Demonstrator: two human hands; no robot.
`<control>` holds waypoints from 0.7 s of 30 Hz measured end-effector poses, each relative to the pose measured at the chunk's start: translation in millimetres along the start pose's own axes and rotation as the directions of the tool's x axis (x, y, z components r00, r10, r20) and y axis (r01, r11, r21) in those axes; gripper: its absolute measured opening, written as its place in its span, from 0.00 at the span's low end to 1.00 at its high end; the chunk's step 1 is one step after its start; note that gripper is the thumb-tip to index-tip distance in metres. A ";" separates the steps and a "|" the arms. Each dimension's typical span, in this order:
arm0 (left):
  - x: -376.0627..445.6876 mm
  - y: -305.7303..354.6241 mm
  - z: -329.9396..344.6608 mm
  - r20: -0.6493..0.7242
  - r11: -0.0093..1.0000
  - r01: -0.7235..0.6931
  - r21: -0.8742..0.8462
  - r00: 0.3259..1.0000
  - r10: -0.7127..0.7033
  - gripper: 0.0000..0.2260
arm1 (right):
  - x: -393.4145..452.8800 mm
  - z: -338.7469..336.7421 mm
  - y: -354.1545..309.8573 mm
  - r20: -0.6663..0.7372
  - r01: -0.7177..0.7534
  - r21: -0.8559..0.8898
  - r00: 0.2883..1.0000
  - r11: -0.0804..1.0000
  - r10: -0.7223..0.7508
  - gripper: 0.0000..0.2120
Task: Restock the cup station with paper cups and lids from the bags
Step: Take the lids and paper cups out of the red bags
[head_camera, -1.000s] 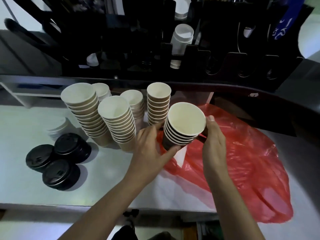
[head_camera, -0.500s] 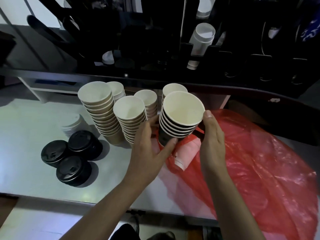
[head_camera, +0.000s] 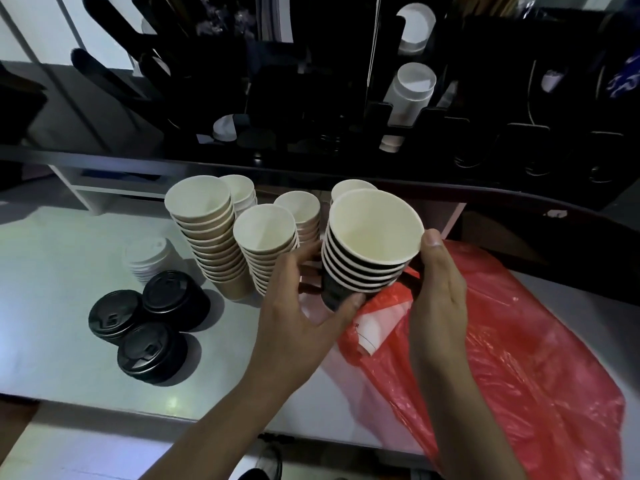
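Observation:
A short stack of black paper cups [head_camera: 367, 258] with cream insides is held tilted above the counter, over the mouth of a red plastic bag [head_camera: 512, 341]. My left hand [head_camera: 304, 306] grips the stack's lower side, thumb under it. My right hand [head_camera: 436, 292] holds its right side, thumb near the top rim. Several stacks of brown paper cups [head_camera: 207, 237] stand on the counter just left of my hands. Three stacks of black lids [head_camera: 145, 327] and a stack of white lids [head_camera: 149, 258] lie further left.
The dark cup station [head_camera: 381, 98] rises behind the counter, with slots; white cups [head_camera: 412, 88] sit in one slot. The pale counter [head_camera: 52, 306] runs to a front edge below. A shoe [head_camera: 270, 462] shows on the floor.
Both hands have raised the black cup stack a little and brought it nearer the brown stacks. The camera has shifted, so the counter items sit further right in view.

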State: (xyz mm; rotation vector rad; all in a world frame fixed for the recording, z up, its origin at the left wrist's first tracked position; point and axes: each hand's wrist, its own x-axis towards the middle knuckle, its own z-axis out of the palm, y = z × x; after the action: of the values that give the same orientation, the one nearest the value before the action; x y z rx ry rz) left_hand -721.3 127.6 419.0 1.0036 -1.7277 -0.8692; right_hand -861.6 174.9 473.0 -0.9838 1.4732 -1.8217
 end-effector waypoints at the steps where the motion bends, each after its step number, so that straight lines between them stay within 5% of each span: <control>1: -1.5 0.4 -0.5 -0.004 1.000 -0.005 0.002 1.000 0.005 0.29 | -1.3 -0.2 0.7 0.005 -0.006 -0.002 1.000 1.000 0.006 0.16; 21: -28.7 -51.0 -57.3 0.116 0.992 0.098 0.074 0.988 -0.106 0.29 | -42.0 49.8 52.2 -0.057 -0.254 -0.012 0.966 0.967 0.253 0.19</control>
State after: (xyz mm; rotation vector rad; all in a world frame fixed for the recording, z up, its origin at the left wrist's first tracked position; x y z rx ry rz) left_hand -648.0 125.5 382.4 1.1124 -1.8306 -0.9585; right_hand -797.1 171.1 420.1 -0.7203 1.5737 -1.6639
